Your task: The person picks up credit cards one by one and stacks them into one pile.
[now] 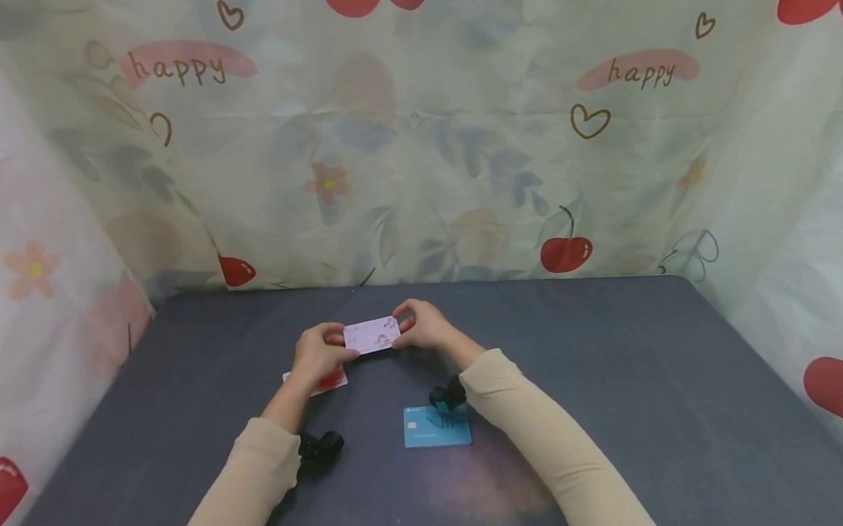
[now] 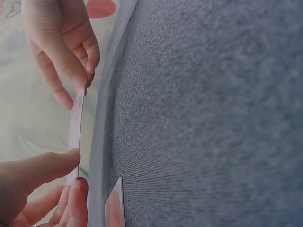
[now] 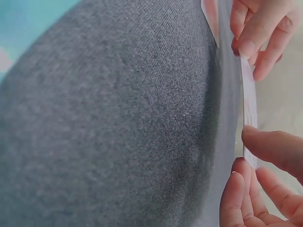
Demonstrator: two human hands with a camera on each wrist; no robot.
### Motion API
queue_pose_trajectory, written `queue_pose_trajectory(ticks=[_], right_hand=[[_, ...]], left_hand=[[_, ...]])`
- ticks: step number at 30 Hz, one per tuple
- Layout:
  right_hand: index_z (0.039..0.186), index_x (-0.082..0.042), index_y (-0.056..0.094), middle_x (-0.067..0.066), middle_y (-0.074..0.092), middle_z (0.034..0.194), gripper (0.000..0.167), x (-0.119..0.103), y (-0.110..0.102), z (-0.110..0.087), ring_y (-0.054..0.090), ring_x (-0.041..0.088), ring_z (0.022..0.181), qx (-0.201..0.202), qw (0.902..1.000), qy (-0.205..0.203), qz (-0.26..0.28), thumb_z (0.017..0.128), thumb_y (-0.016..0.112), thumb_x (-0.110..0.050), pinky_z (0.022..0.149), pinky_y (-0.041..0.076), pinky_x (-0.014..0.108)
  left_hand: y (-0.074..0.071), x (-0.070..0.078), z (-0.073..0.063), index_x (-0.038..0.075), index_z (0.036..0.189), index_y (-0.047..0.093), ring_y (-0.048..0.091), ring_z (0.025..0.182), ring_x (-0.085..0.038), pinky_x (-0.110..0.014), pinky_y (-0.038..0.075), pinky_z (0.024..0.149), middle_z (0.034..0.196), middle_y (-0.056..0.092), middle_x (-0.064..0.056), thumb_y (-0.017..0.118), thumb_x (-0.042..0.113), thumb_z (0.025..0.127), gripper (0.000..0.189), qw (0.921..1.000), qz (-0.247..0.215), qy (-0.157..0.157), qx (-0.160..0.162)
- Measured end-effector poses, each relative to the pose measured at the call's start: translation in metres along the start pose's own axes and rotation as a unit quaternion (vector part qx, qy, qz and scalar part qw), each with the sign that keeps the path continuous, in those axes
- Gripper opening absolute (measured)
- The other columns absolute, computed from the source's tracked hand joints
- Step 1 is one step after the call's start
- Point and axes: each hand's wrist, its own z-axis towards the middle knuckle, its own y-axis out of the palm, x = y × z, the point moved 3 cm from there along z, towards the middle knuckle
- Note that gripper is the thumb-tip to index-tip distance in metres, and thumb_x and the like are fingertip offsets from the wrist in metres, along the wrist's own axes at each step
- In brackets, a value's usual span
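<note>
A pale pink card (image 1: pixel 371 336) with small printed figures is held up between both hands, raised off the dark table. My left hand (image 1: pixel 318 354) pinches its left edge between thumb and fingers. On the opposite edge, my right hand (image 1: pixel 424 327) pinches it the same way. Both wrist views show the card (image 2: pixel 76 127) nearly edge-on, with the thumb on one face and fingers on the other. Below the left hand lies a red and white card (image 1: pixel 332 379), partly covered by that hand and wrist. A light blue bank card (image 1: pixel 436 427) lies flat near the right wrist.
The dark grey table (image 1: pixel 630 412) has its far edge against a hanging printed curtain (image 1: pixel 410 130) with cherries and lettering. More curtain hangs at both sides. A black wrist camera (image 1: pixel 321 447) sits on the left forearm, another (image 1: pixel 448 394) over the blue card's corner.
</note>
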Motion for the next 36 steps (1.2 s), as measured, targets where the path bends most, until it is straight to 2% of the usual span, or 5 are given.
queue_pose_trajectory(ticks=[4, 11, 21, 31, 36], right_hand=[[0.116, -0.002, 0.056, 0.016, 0.068, 0.096, 0.048, 0.001, -0.002, -0.005, 0.059, 0.014, 0.077, 0.0, 1.0, -0.006, 0.007, 0.072, 0.076, -0.004, 0.065, 0.043, 0.018], [0.118, -0.002, 0.055, 0.015, 0.067, 0.095, 0.05, 0.003, -0.006, -0.013, 0.057, 0.014, 0.075, -0.005, 0.9998, -0.008, 0.016, 0.072, 0.075, -0.004, 0.065, 0.044, 0.019], [0.12, -0.001, 0.055, 0.017, 0.067, 0.096, 0.052, 0.005, -0.012, -0.021, 0.059, 0.013, 0.076, -0.013, 0.9995, -0.014, 0.024, 0.072, 0.075, -0.003, 0.064, 0.045, 0.019], [0.121, 0.0, 0.054, 0.018, 0.067, 0.097, 0.052, 0.012, -0.016, -0.028, 0.062, 0.012, 0.074, -0.02, 0.9991, -0.017, 0.032, 0.073, 0.075, -0.003, 0.067, 0.048, 0.022], [0.122, 0.0, 0.054, 0.018, 0.067, 0.098, 0.053, 0.017, -0.017, -0.032, 0.064, 0.013, 0.075, -0.026, 0.9989, -0.021, 0.033, 0.073, 0.075, -0.004, 0.067, 0.049, 0.022]], left_hand=[[0.0, 0.001, -0.004, 0.002, 0.125, 0.055, 0.057, 0.104, -0.03, -0.04, 0.043, 0.093, 0.115, 0.063, -0.02, 0.074, 0.014, 0.076, 0.054, 0.9999, -0.002, 0.01, -0.006], [0.003, 0.003, -0.009, 0.0, 0.127, 0.053, 0.063, 0.103, -0.031, -0.038, 0.05, 0.088, 0.116, 0.062, -0.021, 0.073, 0.01, 0.077, 0.055, 0.9991, -0.029, 0.02, -0.024], [0.003, 0.008, -0.017, -0.002, 0.127, 0.052, 0.064, 0.103, -0.032, -0.038, 0.051, 0.087, 0.115, 0.061, -0.023, 0.073, 0.008, 0.077, 0.055, 0.9976, -0.041, 0.048, -0.027], [0.006, 0.008, -0.02, -0.006, 0.128, 0.05, 0.065, 0.098, -0.03, -0.025, 0.051, 0.073, 0.11, 0.063, -0.024, 0.073, 0.004, 0.076, 0.058, 0.9946, -0.068, 0.066, -0.043], [0.009, 0.008, -0.022, -0.006, 0.127, 0.05, 0.065, 0.097, -0.028, -0.022, 0.049, 0.067, 0.11, 0.063, -0.024, 0.072, 0.003, 0.076, 0.056, 0.9935, -0.077, 0.063, -0.055]])
